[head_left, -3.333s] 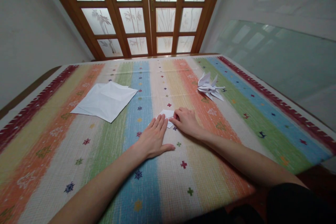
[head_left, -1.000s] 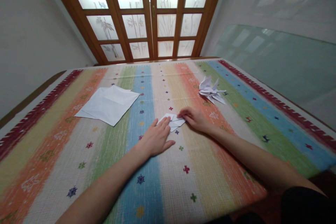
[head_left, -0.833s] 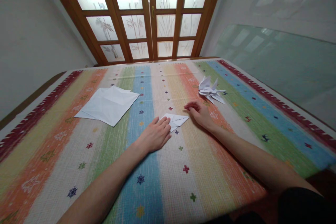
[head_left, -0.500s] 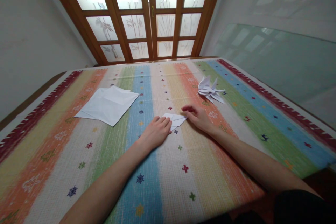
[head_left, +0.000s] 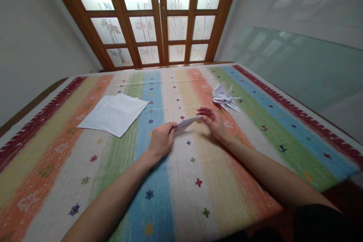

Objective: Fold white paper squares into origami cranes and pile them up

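A small folded white paper piece (head_left: 185, 123) is lifted just off the striped tablecloth (head_left: 176, 181), held between both hands. My left hand (head_left: 160, 140) is closed, pinching the paper's near left end. My right hand (head_left: 213, 121) touches the paper's far right tip with its fingertips, fingers curled around it. The paper looks like a narrow, pointed, flat fold, tilted up to the right.
A flat creased white paper square (head_left: 113, 112) lies on the left of the table. A finished white origami figure (head_left: 225, 97) sits beyond my right hand. Wooden glazed doors (head_left: 159, 15) stand behind the table's far edge; a glass panel (head_left: 300, 68) is on the right.
The folded paper lay flat under my left palm earlier. My right hand slid along it, let go briefly, then returned. Now both hands have raised the paper off the cloth.
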Motion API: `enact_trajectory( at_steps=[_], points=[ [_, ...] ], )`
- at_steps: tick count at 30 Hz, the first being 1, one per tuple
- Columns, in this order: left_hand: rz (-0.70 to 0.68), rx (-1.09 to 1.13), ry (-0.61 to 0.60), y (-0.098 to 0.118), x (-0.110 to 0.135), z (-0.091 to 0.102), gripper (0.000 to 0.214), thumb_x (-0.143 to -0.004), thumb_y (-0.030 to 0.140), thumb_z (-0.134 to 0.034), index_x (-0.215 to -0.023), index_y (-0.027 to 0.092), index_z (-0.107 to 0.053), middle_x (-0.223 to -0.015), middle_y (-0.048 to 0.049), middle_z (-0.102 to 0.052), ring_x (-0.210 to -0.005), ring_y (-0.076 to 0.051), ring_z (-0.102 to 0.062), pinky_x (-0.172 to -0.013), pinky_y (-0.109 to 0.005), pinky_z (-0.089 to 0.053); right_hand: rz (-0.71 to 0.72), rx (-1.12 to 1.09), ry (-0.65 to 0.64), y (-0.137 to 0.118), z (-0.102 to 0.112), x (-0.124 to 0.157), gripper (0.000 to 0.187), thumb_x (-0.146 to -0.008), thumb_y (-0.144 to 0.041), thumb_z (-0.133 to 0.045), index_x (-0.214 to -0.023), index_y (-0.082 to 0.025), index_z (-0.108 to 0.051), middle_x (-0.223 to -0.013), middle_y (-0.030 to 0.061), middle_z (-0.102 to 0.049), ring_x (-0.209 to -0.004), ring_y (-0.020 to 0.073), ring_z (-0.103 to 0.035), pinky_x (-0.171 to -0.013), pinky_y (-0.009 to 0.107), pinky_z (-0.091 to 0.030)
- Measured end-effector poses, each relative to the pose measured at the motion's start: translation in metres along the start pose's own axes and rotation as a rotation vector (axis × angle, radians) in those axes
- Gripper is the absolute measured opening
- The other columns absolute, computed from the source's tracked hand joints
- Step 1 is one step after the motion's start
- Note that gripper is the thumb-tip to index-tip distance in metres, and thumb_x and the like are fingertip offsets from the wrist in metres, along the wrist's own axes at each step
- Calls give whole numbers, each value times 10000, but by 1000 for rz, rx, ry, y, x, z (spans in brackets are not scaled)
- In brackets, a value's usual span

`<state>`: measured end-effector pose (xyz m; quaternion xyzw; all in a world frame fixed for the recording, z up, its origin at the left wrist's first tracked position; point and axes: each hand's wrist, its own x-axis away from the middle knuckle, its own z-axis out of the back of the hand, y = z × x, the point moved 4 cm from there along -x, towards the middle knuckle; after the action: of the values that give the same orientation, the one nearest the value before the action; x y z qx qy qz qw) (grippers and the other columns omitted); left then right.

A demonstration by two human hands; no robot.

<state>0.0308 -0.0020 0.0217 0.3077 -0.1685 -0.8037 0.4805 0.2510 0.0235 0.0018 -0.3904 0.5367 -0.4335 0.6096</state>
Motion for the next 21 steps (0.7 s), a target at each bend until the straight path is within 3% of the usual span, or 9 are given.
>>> enact_trajectory(
  at_steps=[4, 7, 11, 13, 16, 18, 21],
  points=[
    [311, 475, -20, -12, -7, -4, 222, -862, 308, -510, -902, 143, -654, -704, -18, -661, -610, -147, -589, -553, -237, -428, -89, -192, -160, 4, -24, 4, 691, -696, -541, -738, -1251, -281, -419, -1221, 114, -567, -912, 219, -664, -725, 380, -601],
    [372, 542, -47, -18, -7, -7, 216, -813, 285, -551, -944, 134, -633, -751, -27, -675, -626, -145, -592, -567, -236, -425, -174, -204, -192, 9, -41, 9, 754, -720, -417, -733, -1339, -300, -319, -1188, 101, -572, -802, 185, -669, -671, 358, -602],
    [279, 265, -99, -17, -6, -4, 214, -830, 278, -560, -987, 152, -633, -760, -27, -674, -677, -168, -601, -644, -274, -440, -187, 84, -135, 9, -45, 17, 892, -720, -278, -703, -1450, -297, -190, -1211, 118, -540, -745, 168, -649, -669, 375, -593],
    [192, 88, -146, -14, -6, -5, 173, -870, 277, -528, -918, 156, -642, -773, -39, -664, -733, -182, -602, -697, -297, -446, -63, 340, -67, -1, -42, 19, 857, -696, -236, -715, -1436, -280, -285, -1289, 145, -487, -922, 232, -636, -794, 447, -572],
    [77, -213, -163, -10, -8, -8, 253, -932, 279, -455, -820, 149, -641, -877, -89, -649, -867, -218, -589, -787, -344, -444, 169, 699, 3, -19, -39, 22, 675, -689, -219, -743, -1315, -244, -490, -1422, 170, -385, -1218, 343, -477, -996, 565, -432],
    [54, -400, -141, -9, -8, -10, 276, -949, 304, -439, -870, 137, -643, -971, -123, -631, -952, -258, -566, -820, -386, -435, 320, 805, -100, -26, -43, 24, 495, -759, -201, -690, -1237, -226, -566, -1408, 161, -433, -1251, 340, -447, -1024, 570, -391],
    [80, -547, -101, -11, -6, -10, 267, -937, 338, -476, -1021, 127, -618, -1046, -144, -605, -1010, -297, -535, -837, -424, -424, 517, 775, -453, -29, -56, 28, 282, -871, -150, -538, -1130, -204, -633, -1237, 122, -604, -1149, 253, -544, -990, 466, -438]
  ],
)
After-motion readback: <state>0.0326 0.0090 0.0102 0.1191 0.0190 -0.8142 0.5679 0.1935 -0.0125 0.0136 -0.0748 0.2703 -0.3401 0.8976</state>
